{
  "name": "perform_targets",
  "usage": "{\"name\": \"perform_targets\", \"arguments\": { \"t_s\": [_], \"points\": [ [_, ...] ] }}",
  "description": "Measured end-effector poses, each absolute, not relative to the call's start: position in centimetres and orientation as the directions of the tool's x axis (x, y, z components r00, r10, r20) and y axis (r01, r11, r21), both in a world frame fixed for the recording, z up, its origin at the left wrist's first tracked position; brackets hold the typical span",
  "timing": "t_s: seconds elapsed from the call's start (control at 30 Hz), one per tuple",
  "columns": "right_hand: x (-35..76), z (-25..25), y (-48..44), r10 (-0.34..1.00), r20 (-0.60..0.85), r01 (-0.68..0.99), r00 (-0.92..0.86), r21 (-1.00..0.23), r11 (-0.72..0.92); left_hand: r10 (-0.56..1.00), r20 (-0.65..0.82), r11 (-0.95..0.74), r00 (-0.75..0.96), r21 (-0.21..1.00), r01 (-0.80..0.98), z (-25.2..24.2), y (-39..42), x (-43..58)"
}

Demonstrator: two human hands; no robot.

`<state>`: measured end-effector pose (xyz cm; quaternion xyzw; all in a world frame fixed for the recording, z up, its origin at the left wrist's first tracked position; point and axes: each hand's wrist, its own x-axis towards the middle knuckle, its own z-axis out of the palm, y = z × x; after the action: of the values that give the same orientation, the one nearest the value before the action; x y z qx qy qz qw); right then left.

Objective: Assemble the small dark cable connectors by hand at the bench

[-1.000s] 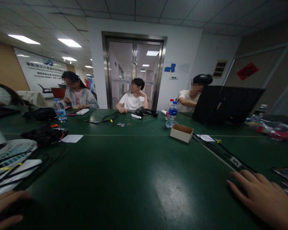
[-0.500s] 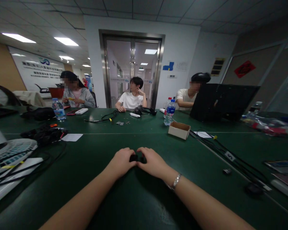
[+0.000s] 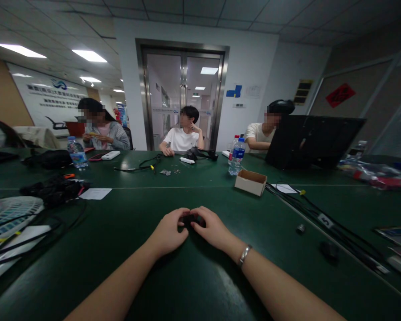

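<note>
My left hand (image 3: 169, 229) and my right hand (image 3: 214, 227) meet over the middle of the green table (image 3: 173, 285). Their fingers curl around a small black object (image 3: 188, 219), mostly hidden between them, whose kind I cannot make out. The left thumb stands a little apart from its fingers, while the right fingers and thumb bend about the object's other side. A silver band circles my right wrist. Farther right on the tabletop lie a small metal piece (image 3: 300, 229) and a dark lump (image 3: 329, 251).
An open cardboard box (image 3: 250, 183) and water bottles (image 3: 237, 157) stand ahead right. Black cables (image 3: 307, 207) run along the right side. At left are a white fan (image 3: 18, 216), tangled black gear (image 3: 55, 191) and paper (image 3: 96, 194). Several people sit across the table.
The left thumb has moved away from the right thumb, and the fingertips have come together over the black object. The metal piece and dark lump have shifted left, away from the cables.
</note>
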<state>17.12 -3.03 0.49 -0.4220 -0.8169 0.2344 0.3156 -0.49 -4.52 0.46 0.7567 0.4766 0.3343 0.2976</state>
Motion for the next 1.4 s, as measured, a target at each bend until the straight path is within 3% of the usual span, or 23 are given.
{"name": "perform_targets", "arguments": {
  "t_s": [0.1, 0.33, 0.53, 0.67, 0.83, 1.03, 1.27, 1.4],
  "points": [
    [17.2, 0.2, -2.9, 0.847, 0.344, 0.558, -0.406, -0.64, 0.528, 0.911, 0.255, -0.397, 0.324, 0.753, 0.525, 0.4, -4.3, -1.0],
    [17.3, 0.9, -3.6, 0.847, 0.341, 0.624, -0.407, -0.573, 0.531, 0.891, 0.271, -0.453, 0.363, 0.569, 0.686, 1.2, -4.6, -1.1],
    [18.8, 0.9, -2.9, 0.84, 0.35, 0.625, -0.414, -0.561, 0.542, 0.915, 0.221, -0.403, 0.338, 0.551, 0.731, 1.4, -4.8, -1.1],
    [24.2, 0.8, -1.0, 0.892, 0.341, 0.692, -0.297, -0.567, 0.447, 0.916, 0.223, -0.4, 0.333, 0.567, 0.72, 1.3, -4.8, -1.3],
    [32.2, 1.0, 0.9, 0.948, 0.318, 0.728, -0.017, -0.646, 0.23, 0.924, 0.215, -0.382, 0.317, 0.577, 0.722, 1.4, -4.9, -1.3],
    [36.2, 1.2, 1.2, 0.944, 0.317, 0.759, 0.087, -0.635, 0.143, 0.934, 0.184, -0.354, 0.305, 0.588, 0.728, 1.6, -5.0, -1.3],
    [33.0, 1.7, 0.8, 0.944, 0.33, 0.739, 0.007, -0.637, 0.217, 0.929, 0.205, -0.367, 0.307, 0.606, 0.706, 1.6, -4.9, -1.3],
    [27.0, 2.8, -0.5, 0.945, 0.227, 0.691, -0.235, -0.644, 0.326, 0.933, 0.206, -0.357, 0.295, 0.618, 0.701, 1.3, -4.7, -1.3]
  ]
}}
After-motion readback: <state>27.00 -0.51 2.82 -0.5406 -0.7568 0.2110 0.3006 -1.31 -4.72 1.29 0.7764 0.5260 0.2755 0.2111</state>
